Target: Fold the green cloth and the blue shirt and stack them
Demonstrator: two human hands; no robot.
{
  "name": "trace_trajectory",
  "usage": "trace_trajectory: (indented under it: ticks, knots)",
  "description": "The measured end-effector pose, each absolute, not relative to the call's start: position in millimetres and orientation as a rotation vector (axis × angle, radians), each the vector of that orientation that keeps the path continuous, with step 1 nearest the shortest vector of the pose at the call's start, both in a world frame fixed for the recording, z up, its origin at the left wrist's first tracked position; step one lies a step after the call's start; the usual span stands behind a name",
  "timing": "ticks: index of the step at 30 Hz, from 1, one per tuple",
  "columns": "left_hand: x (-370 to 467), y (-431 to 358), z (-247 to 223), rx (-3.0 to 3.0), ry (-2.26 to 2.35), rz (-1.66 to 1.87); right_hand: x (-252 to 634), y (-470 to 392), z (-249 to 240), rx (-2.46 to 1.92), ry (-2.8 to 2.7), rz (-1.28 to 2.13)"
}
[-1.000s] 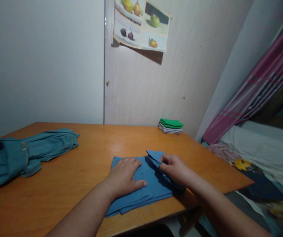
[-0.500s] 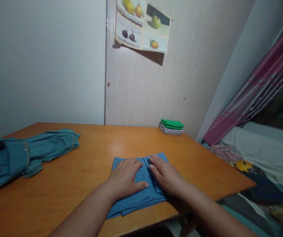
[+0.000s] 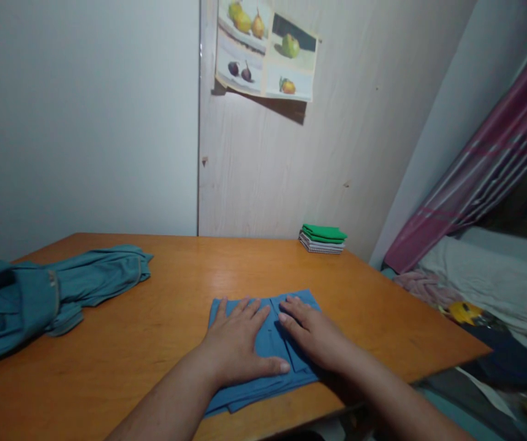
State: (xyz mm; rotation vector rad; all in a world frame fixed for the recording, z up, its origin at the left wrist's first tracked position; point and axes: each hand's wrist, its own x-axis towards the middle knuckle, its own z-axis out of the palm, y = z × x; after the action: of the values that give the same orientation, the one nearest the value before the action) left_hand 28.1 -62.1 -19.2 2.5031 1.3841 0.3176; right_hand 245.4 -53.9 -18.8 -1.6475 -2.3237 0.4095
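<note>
A folded blue garment point(image 3: 268, 343) lies flat near the front edge of the wooden table, its layers showing along the near side. My left hand point(image 3: 240, 343) rests palm down on its left part, fingers spread and thumb stretched to the right. On its right part lies my right hand point(image 3: 312, 334), fingers extended together over a folded-in flap. Neither hand grips the cloth; both press on top of it. What is under the palms is hidden.
To the left, a crumpled teal garment point(image 3: 98, 275) lies on the table point(image 3: 176, 269). A small stack of folded green and checked cloths point(image 3: 323, 236) sits at the back right. Beyond the table's right edge is a bed-like surface with white bedding point(image 3: 497, 269), beneath a pink curtain point(image 3: 466, 171).
The fingers of my left hand have spread wider on the blue garment. My right hand stays on its right side, its fingers shifted slightly. The whole view has moved a little.
</note>
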Motion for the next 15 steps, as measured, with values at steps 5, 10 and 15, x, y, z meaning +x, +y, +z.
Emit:
trace_trajectory:
  ticks: [5, 10, 15]
  knots:
    - [31, -65, -18, 2.461, 1.474, 0.288, 251, -45, -29, -1.753, -2.308, 0.253]
    - [31, -66, -16, 2.448, 1.483, 0.226, 254, -41, -39, -1.795, -2.329, 0.289]
    - [31, -66, -14, 2.452, 1.487, 0.2, 255, -39, -40, -1.738, -2.275, 0.34]
